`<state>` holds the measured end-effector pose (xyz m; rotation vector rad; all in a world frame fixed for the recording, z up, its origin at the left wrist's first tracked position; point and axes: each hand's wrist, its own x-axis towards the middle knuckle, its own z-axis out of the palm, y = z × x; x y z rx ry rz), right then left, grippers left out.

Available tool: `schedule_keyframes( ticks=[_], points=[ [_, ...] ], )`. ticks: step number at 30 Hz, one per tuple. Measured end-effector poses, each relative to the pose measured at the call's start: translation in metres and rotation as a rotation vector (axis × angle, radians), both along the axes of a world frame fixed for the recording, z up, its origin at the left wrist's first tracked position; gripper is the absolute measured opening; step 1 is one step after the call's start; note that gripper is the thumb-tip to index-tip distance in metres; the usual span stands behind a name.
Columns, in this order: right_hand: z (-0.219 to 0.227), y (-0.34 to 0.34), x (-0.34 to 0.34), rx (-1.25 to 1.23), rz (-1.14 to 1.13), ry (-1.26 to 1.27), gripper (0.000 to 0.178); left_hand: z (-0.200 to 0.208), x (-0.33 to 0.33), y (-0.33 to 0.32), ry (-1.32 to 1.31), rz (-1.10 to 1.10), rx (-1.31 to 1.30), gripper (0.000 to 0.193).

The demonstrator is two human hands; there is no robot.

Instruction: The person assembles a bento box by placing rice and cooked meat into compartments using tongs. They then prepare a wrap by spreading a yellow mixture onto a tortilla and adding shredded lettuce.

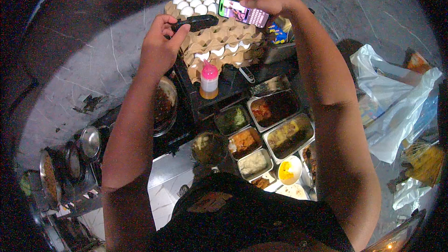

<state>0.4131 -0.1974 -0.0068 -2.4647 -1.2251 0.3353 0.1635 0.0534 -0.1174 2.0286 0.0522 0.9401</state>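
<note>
My left hand (163, 37) is closed on the left end of a black oblong object (200, 22), whose kind I cannot make out, above the egg trays. My right hand (270, 3) grips a smartphone (233, 11) at its upper right, fingers reaching over the lit screen, which shows a picture and a keyboard. Beneath both hands are stacked brown cardboard egg trays (219, 37). White eggs (201, 8) fill the far part, and more show between the lower trays. Nearer to me a squeeze bottle (209, 81) with a pink top stands upright, amber liquid at its bottom.
Several metal food pans (289, 136) hold fillings below the trays. A white bowl (290, 170) with yellow contents sits among them. A dark round pan (165, 105) is partly behind my left forearm. White plastic bags (387, 98) lie at right; metal bowls (90, 141) stand at left.
</note>
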Motion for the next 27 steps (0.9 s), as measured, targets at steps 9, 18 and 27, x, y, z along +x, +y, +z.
schedule_keyframes(
  ticks=[9,18,27],
  points=[
    [-0.005,-0.01,0.0,0.057,0.032,0.07,0.045,-0.004,0.002,0.001,-0.053,-0.118,-0.105,0.031],
    [-0.023,-0.014,0.02,0.15,0.07,0.096,0.05,-0.009,0.008,0.003,-0.066,-0.157,-0.147,0.026],
    [-0.001,-0.012,-0.014,0.113,-0.224,0.1,0.052,-0.002,-0.007,0.006,-0.058,-0.157,-0.221,0.031]
  ],
)
